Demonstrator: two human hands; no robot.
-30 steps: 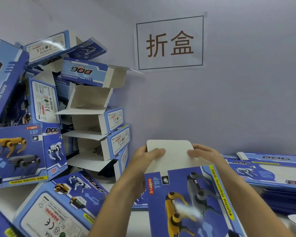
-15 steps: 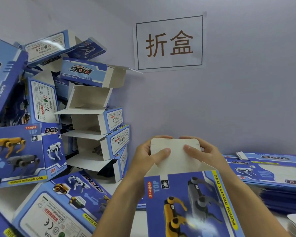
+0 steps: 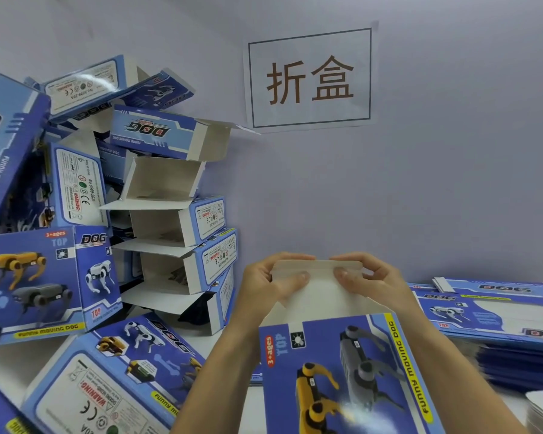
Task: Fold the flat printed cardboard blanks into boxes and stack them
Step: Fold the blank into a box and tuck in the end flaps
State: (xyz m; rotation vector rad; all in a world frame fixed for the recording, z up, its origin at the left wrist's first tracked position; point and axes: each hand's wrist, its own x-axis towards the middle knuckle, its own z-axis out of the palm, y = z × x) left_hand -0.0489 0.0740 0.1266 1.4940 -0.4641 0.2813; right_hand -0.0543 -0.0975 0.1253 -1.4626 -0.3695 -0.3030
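Left hand [image 3: 265,285] and right hand [image 3: 369,281] both pinch the white top flap [image 3: 318,278] of the blue box [image 3: 348,371], bending it.

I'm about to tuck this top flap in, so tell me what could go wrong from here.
1. Both hands, left and right, pinch the white flap near its top edge; uneven pressure could crease it off the score line.
2. The pile of folded boxes on the left leans, with open flaps; adding this box carelessly might topple it.
3. The flat blanks lie close to the right arm, so an elbow could shove them.
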